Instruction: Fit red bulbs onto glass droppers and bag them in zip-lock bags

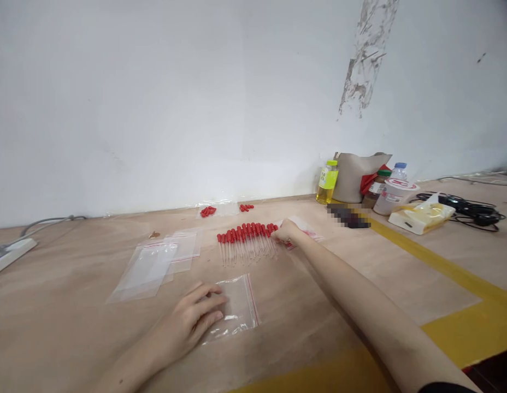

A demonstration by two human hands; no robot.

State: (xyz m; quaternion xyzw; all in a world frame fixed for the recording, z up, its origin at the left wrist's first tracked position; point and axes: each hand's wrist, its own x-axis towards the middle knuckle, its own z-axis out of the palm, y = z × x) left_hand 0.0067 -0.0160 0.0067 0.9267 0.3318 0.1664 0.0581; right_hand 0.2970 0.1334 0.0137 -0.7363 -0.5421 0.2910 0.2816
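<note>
Several glass droppers with red rubber bulbs lie side by side in a row on the brown table covering. At the right end of that row, my right hand has its fingers pinched together at a dropper's red bulb; the fingertips are partly hidden. Nearer to me, a clear zip bag with a red seal line lies flat. My left hand rests on its left edge, fingers loosely bent and apart. Another bag, with red showing in it, lies just beyond my right hand.
Overlapping clear zip bags lie at left. Loose red bulbs sit near the wall. A power strip is at far left. Along the right stand a yellow bottle, a plastic cup, a tissue pack and black cables.
</note>
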